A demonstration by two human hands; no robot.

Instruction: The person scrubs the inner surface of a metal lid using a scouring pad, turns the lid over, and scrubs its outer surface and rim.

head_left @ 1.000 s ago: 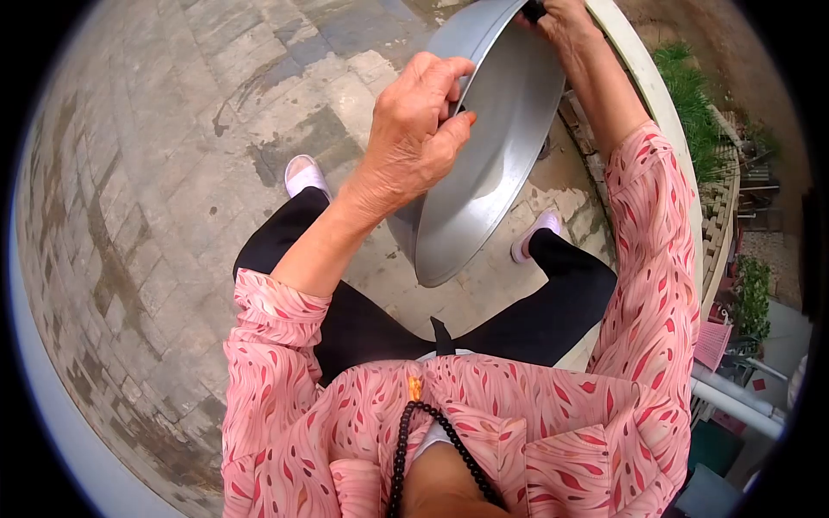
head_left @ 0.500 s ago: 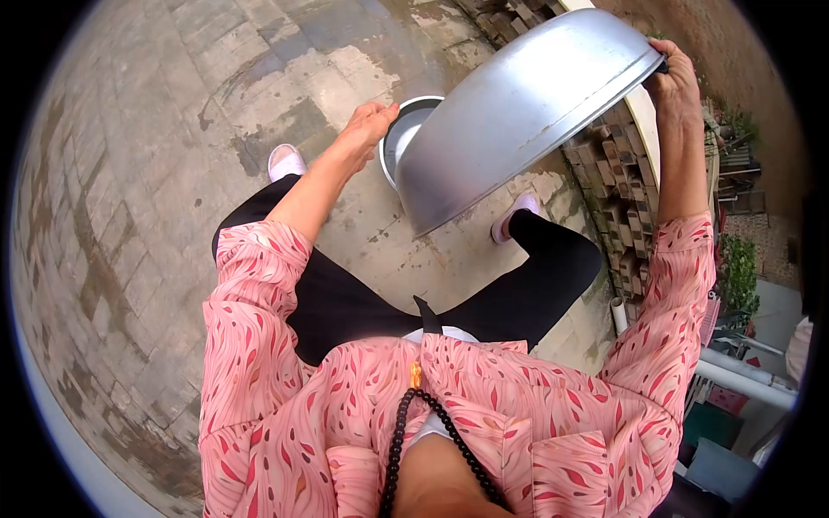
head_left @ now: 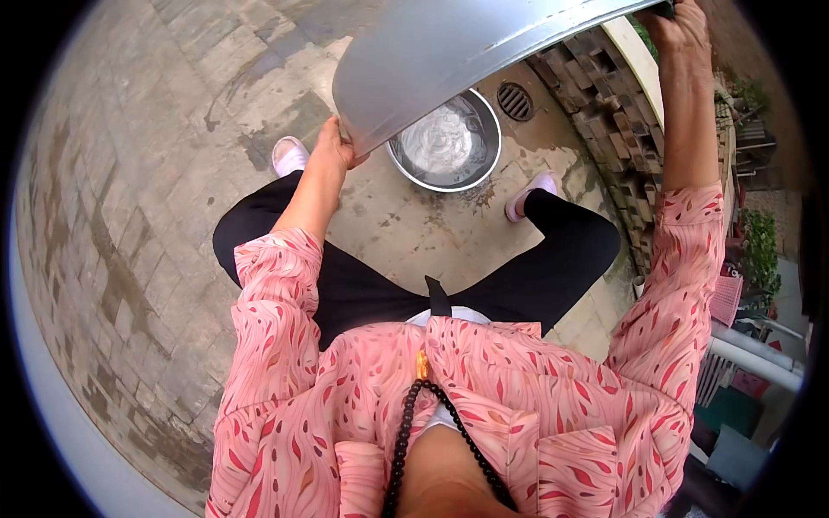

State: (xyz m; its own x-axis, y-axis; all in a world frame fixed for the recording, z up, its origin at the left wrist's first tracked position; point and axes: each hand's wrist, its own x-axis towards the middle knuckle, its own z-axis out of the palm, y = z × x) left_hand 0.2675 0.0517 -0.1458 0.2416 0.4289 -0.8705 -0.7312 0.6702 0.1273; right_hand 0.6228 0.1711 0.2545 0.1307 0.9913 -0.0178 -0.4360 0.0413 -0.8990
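A large silver metal pan (head_left: 449, 60) is held tilted across the top of the view, its outer side showing. My left hand (head_left: 332, 148) is closed on its lower left rim, fingers partly hidden behind it. At the upper right, my right hand (head_left: 680, 36) is closed around the black handle (head_left: 663, 9) on the pan's edge. Beneath the pan, a round metal basin (head_left: 477, 167) with clear water in it stands on the paving between my feet, its far part hidden by the pan.
A round drain grate (head_left: 515, 101) lies right of the basin. Stacked bricks (head_left: 611, 129) line a low pale wall (head_left: 635, 56) on the right. My feet in light slippers (head_left: 291, 157) stand on either side. Pipes (head_left: 753, 361) and green plants (head_left: 760, 250) are farther right.
The pan has swung from its inner side facing me to its outer side, then moved up and left, uncovering the basin and the drain. My left hand left the pan's edge, then took its rim again.
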